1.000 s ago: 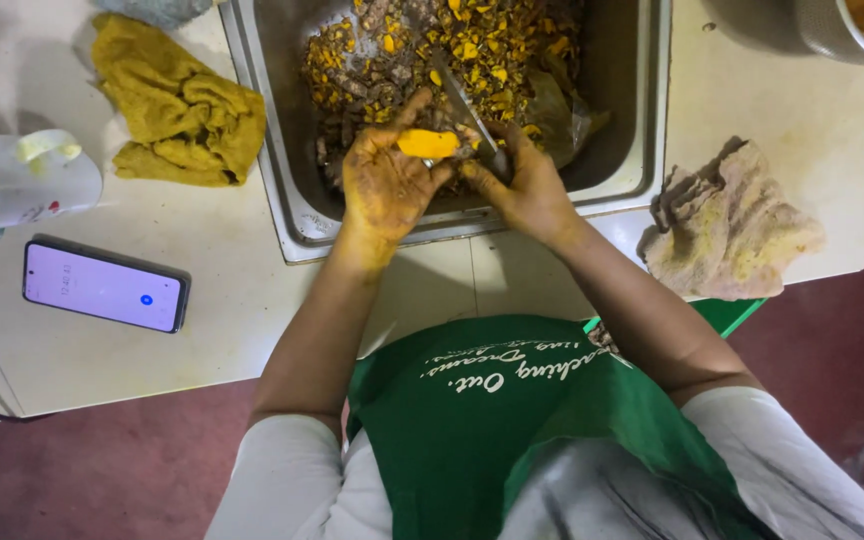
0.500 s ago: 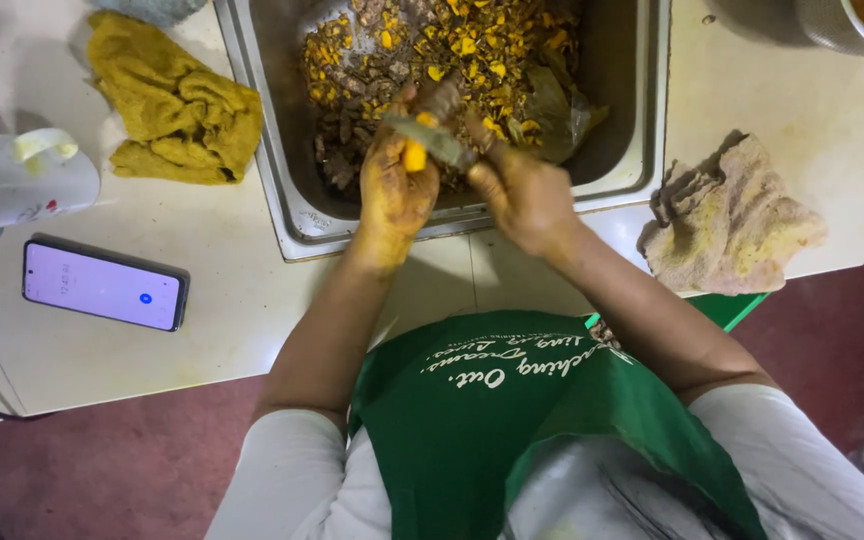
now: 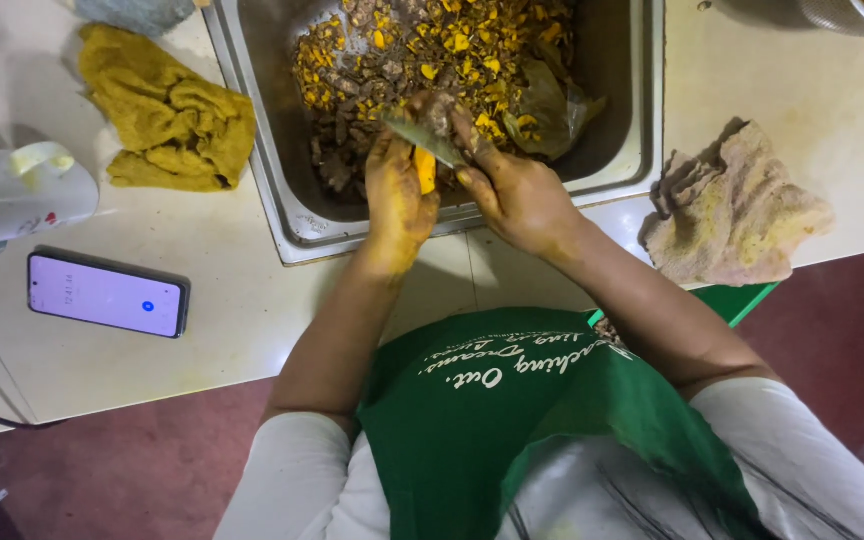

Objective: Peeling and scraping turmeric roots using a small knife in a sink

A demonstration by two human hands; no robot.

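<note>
Head view, left hand (image 3: pixel 397 205): stained yellow, fingers curled around a small orange-yellow piece of root (image 3: pixel 425 170), which it holds upright over the near edge of the steel sink.
Head view, right hand (image 3: pixel 517 195): closed around the handle of a knife (image 3: pixel 424 138); the blade runs leftward and rests against the top of the root piece.
Root piece: between the two hands, touching the left palm and the blade, just above the sink's front rim.
Steel sink (image 3: pixel 297 215): set into the table, holding a heap of brown and yellow peelings (image 3: pixel 432 50) with a crumpled clear bag (image 3: pixel 552 105) at its right side.
Table (image 3: pixel 222 300): pale, smeared with yellow in places.
Yellow cloth (image 3: pixel 167 125): bunched on the table, left of the sink.
White mug (image 3: pixel 17 195): lying at the left edge, near the cloth.
Smartphone (image 3: pixel 107 293): flat on the table below the mug, its screen lit.
Beige rag (image 3: pixel 732 210): crumpled right of the sink, at the table's edge.
Green apron (image 3: pixel 532 420): worn over a white shirt, at the bottom of the view.
</note>
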